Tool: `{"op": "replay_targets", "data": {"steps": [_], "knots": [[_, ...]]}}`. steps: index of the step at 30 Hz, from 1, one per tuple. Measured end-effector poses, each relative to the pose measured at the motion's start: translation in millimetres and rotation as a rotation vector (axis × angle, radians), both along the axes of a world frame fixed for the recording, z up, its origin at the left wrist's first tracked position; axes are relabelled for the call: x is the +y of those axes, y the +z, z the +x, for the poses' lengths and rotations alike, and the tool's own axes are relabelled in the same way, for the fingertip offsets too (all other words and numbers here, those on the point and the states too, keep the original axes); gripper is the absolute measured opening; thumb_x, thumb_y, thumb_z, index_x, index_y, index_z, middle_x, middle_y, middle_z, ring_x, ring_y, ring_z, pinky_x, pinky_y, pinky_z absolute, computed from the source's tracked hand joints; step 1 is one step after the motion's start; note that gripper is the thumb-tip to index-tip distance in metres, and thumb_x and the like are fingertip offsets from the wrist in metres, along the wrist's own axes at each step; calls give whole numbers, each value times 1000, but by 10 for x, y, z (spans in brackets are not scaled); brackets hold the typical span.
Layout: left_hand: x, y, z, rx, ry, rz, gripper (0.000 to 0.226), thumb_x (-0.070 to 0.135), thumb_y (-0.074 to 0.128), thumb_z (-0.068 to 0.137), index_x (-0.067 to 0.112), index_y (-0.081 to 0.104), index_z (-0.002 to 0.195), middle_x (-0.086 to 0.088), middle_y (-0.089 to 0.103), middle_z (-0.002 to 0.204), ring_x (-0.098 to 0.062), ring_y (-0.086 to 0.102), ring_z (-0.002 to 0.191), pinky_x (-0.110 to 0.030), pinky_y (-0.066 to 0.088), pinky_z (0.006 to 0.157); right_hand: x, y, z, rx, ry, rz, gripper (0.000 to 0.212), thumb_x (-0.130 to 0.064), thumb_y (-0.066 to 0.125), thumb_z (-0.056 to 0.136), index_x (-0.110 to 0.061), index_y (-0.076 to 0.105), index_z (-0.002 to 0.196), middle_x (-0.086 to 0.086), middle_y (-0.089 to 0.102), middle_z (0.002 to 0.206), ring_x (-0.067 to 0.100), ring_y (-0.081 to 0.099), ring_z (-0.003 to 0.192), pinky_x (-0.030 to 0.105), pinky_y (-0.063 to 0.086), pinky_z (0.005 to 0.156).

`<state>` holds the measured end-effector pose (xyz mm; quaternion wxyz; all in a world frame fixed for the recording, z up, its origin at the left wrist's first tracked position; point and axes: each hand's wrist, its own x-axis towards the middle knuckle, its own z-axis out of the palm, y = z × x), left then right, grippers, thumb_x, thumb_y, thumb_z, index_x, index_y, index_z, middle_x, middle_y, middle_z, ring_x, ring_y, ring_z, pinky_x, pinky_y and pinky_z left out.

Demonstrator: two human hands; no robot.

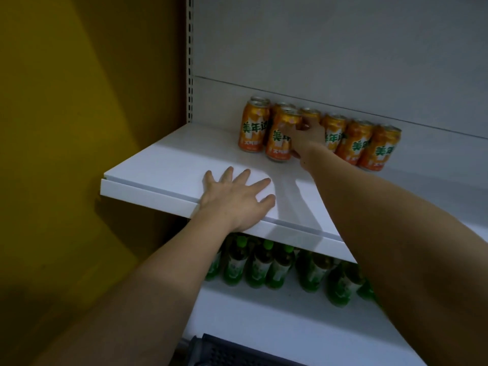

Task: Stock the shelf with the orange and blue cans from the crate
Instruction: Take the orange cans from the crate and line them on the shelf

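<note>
Here, left hand (235, 199) spread flat at the shelf (163, 165) lip, right hand (307, 138) gripping a front orange can (281, 138).

A mustard-yellow wall (66, 128) is seen at left. A white back panel (330, 48) is framed by a slotted upright (189, 59). Green bottles (261, 265) are stocked on the lower shelf (264, 307). Dim light is noted.

Single head view looks forward and down, close over the white shelf (163, 165)
</note>
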<state>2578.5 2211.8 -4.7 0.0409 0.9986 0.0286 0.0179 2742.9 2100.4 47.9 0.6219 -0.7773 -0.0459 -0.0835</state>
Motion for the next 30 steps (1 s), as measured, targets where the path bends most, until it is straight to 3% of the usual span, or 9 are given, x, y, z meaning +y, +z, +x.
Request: {"op": "replay_targets", "data": {"steps": [11,20,23,27,30], "knots": [[-13,-23,20,-23,11,26,60,66,10,93,52,5,151,5,4,165,-28,2,150,-62,3,115,185,-136,282,-101,-19,-109,69,-37,76,83,-16,49,142,4,55,141,24,52,129,43,46,106],[-12,-3,6,-31,19,8,59,67,12,92,53,10,150,6,8,164,-27,6,150,-62,5,114,109,-252,-45,146,23,-151,68,-34,76,83,-8,46,140,9,55,139,27,53,126,38,46,103],[-17,5,-13,-29,21,-9,59,67,13,92,53,13,150,6,10,164,-27,8,149,-62,6,113,-5,-219,-371,132,102,-91,51,-25,73,88,-7,54,132,-1,59,120,17,55,111,31,44,93],[-32,63,-58,-24,21,-27,60,66,16,92,50,19,149,5,16,162,-25,13,148,-61,8,112,-173,-51,-902,228,186,-185,40,-27,67,92,-1,62,122,6,61,93,21,57,86,34,52,82],[-86,103,-181,-47,77,-62,58,61,19,95,45,26,150,3,22,160,-23,19,145,-59,9,113,-332,73,-1358,275,257,-348,35,-29,60,96,1,61,115,13,62,92,22,56,77,33,52,73]]}}
